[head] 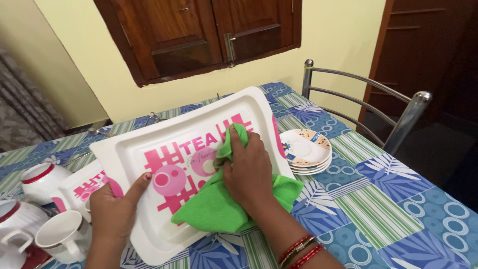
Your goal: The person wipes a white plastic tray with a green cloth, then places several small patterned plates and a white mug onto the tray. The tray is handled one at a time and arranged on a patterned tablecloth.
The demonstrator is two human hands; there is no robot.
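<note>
While the large white rectangular plastic tray with pink printed shapes [169, 164] sat tilted above the blue, green and white patterned tablecloth [378, 199], the left hand [112, 211] gripped its near left edge, thumb up on the face and fingers curled out of sight beneath! The right hand [249, 172] pressed down on a bright green microfibre cloth [224, 206], fingers bent and clamped over the bunched top of it, right in the middle of the tray. Red bangles [301, 251] circled that wrist. Just beside the tray's right edge lay a stack of white patterned saucers [306, 149]. Off to the left stood white ceramic cups [62, 236] and a smaller matching tray [79, 189]. A metal-framed chair [368, 107] stood at the table's far side.
</note>
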